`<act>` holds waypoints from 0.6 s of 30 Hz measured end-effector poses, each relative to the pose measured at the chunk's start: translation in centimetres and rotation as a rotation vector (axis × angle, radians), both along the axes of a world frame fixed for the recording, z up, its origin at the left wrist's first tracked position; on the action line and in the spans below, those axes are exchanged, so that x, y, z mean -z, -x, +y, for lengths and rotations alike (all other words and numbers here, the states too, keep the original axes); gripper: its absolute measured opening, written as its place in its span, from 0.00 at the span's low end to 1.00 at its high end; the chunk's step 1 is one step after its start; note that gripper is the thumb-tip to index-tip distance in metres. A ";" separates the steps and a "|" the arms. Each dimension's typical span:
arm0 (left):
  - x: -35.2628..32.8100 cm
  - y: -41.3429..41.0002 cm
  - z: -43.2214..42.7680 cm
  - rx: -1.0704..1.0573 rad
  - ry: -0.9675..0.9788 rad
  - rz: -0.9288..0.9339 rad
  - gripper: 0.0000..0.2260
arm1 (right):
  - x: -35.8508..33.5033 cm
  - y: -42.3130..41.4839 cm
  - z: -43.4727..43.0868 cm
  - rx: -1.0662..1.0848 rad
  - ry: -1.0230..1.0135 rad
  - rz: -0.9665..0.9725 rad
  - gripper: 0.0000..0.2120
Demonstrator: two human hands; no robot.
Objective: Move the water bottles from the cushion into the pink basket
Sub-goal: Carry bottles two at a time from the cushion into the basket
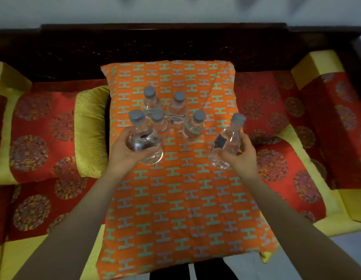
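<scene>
Water bottles (177, 112) with grey caps cluster over the far half of the orange H-patterned cushion (175, 199). At the left, the left hand (125, 152) is wrapped round the leftmost bottle (144, 138). Four stand upright in the middle. At the right, the right hand (240, 156) grips a tilted bottle (226, 142).

The cushion's (175, 199) near left corner is cut off by the bottom edge. On the cushion, the middle bottle (159, 124) stands half hidden behind the front-left bottle (144, 144), which also hides the left hand's (123, 153) fingertips. The front-right bottle (228, 142) hides the right hand's (241, 157) fingertips. The labels are too blurred to read.
</scene>
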State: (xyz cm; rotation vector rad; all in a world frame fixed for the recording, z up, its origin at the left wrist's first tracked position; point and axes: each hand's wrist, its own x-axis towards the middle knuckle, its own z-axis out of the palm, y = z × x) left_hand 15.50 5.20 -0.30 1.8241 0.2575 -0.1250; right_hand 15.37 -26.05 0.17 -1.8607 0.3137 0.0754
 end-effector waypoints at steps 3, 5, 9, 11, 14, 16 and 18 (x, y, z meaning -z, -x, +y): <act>-0.7 -0.1 -2.0 0.098 -0.048 -0.005 0.33 | -0.8 1.5 -1.6 0.054 0.007 -0.006 0.33; -1.1 -0.4 -3.7 0.147 -0.083 0.004 0.35 | -1.4 2.7 -3.0 0.079 0.007 -0.015 0.32; -2.3 -0.1 -8.0 0.211 -0.075 -0.039 0.29 | -3.2 5.5 -6.1 0.157 -0.010 -0.039 0.31; -3.2 0.2 -10.5 0.258 -0.059 -0.088 0.25 | -4.4 7.1 -8.1 0.199 -0.001 -0.055 0.32; -4.7 0.5 -14.7 0.337 -0.046 -0.118 0.23 | -6.5 9.8 -11.7 0.256 0.046 -0.078 0.32; -5.5 0.8 -17.8 0.372 -0.031 -0.136 0.24 | -7.7 11.6 -14.6 0.302 0.071 -0.088 0.30; -6.6 1.4 -21.3 0.411 -0.038 -0.154 0.24 | -8.8 13.8 -17.9 0.344 0.078 -0.102 0.29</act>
